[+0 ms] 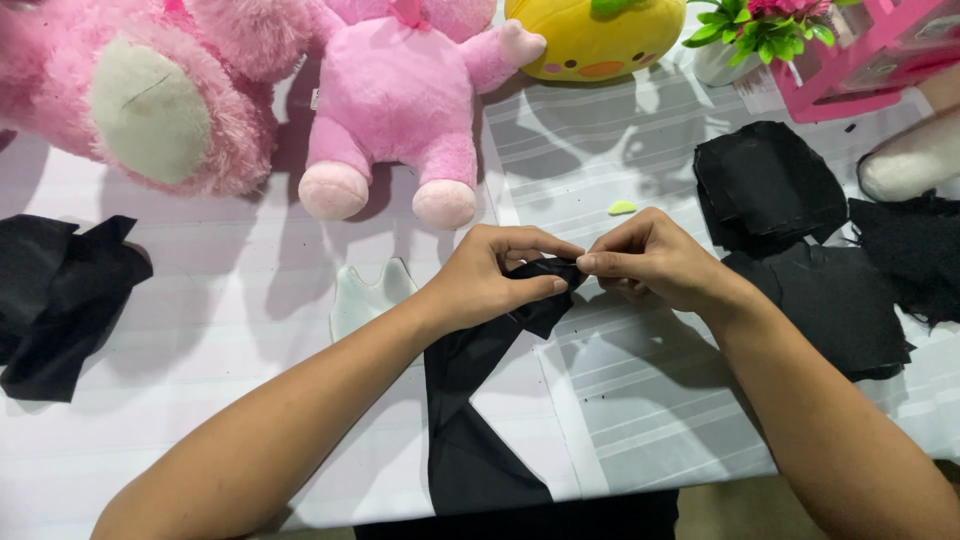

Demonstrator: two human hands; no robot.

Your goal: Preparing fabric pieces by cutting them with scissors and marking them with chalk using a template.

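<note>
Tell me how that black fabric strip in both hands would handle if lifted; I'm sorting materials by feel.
The black fabric strip probably flops: it bunches between the left hand and right hand and trails limp over the table edge. Likely light, since fingertips alone pinch it. It seems unlikely to roll or break.

Black cloth (480, 400), pink plush toy (400, 100)

Cloth strip (470, 400) lies mid-tabletop (250, 300) — plush toys (390, 110) behind it, a cloth heap (60, 300) left, stacked cloth pieces (770, 185) right, potted plant (745, 40) behind those.
</note>
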